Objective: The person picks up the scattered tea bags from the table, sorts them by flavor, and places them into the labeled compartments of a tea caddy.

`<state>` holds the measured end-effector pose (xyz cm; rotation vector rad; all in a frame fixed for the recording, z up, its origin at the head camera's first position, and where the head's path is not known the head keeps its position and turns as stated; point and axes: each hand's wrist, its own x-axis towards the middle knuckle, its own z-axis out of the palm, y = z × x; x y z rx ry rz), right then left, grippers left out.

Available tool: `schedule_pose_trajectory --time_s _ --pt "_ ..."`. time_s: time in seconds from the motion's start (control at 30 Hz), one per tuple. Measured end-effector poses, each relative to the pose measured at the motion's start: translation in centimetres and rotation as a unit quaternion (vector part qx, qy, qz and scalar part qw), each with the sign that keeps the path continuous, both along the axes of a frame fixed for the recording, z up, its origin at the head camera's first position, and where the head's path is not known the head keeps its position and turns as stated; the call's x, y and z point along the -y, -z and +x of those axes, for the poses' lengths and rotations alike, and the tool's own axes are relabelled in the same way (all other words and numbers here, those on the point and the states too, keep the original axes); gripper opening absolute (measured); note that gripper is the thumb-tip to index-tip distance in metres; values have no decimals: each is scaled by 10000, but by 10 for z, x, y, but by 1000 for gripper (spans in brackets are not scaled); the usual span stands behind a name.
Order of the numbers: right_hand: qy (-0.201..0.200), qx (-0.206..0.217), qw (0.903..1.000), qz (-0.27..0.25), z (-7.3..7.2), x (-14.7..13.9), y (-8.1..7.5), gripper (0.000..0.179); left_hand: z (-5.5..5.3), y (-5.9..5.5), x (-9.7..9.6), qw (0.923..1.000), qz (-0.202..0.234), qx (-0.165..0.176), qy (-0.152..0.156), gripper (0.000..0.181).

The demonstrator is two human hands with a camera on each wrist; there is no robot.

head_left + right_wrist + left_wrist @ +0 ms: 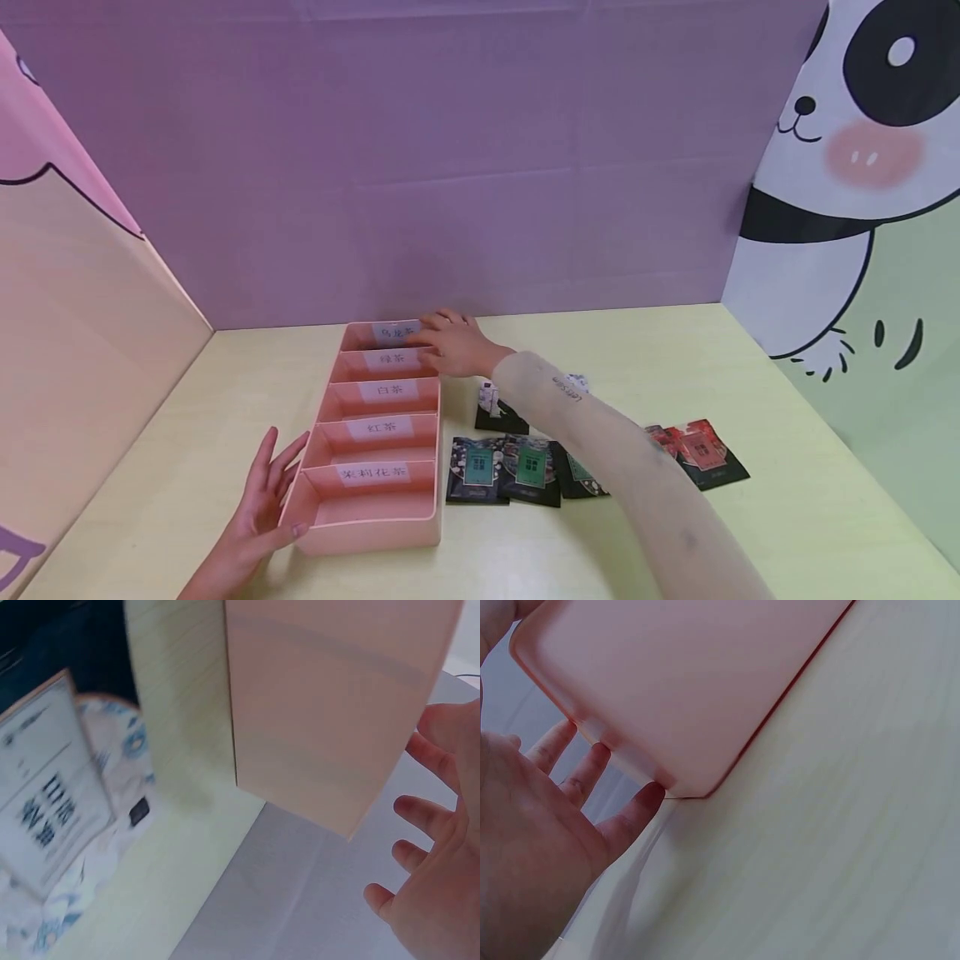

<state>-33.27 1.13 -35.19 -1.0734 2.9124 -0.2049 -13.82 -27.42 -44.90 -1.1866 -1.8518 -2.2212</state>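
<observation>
Pink box (pixel 367 537): I see it standing on the desk (pixel 810 517), five labelled compartments in a row.
Left hand (pixel 258 508): grip apart, fingertips touching the pink box around its near left corner.
Right hand (pixel 457 346): grip apart, fingers spread at the pink box's far right corner; I can't tell how firmly they touch.
Dark packets (pixel 531 471): three overlap just right of the pink box.
Red packet (pixel 703 454): well to its right.

You seem to be at a staged tabletop booth (pixel 300 125), shown by the pale table (pixel 270 379) beneath your left hand (pixel 258 508), cartoon panel (pixel 90 317) left of it, purple backdrop (pixel 525 183) beyond your right hand (pixel 456 346) and panda panel (pixel 817 275) rightward.
</observation>
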Motion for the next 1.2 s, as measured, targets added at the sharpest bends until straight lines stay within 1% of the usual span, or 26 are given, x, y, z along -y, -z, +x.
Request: schedule_pose_trajectory --time_s 0.13,0.23,0.3,0.47,0.53,0.6,0.77,0.83,0.9,1.0,1.13,1.2 --pt "-165 -78 9998 -29 2 -13 -4 46 0 0 0 10000 21 -33 54 107" --pt "-256 -101 9996 -98 3 -26 -7 48 0 0 0 9999 -9 110 22 108" --pt "-285 -108 9994 -145 3 -37 -8 50 0 -1 0 9999 -5 100 44 108" --pt "-225 -34 9996 -187 4 -69 -9 50 1 -2 0 9999 24 107 101 107" --pt "-167 9 9996 -242 4 -82 -9 50 2 -3 0 9998 7 169 82 108" --pt "-130 -14 9995 -290 4 -94 -8 50 3 -3 1 9996 -37 268 -12 108" --pt "101 26 9997 -209 6 -124 1 54 0 2 1 10000 46 17 18 109" --pt "219 106 9996 -124 7 -135 7 57 -1 3 1 9998 93 -148 77 108" --pt "298 212 9993 -27 9 -146 13 59 -2 4 2 9999 76 -139 36 109" --pt "414 485 9979 98 12 -161 18 62 -2 4 2 9999 46 -104 -1 109" --pt "624 929 9934 239 16 -176 21 65 -1 3 2 10000 40 -68 36 109" --pt "758 1062 9909 343 16 -182 22 66 -1 2 3 10000 44 -38 40 109"
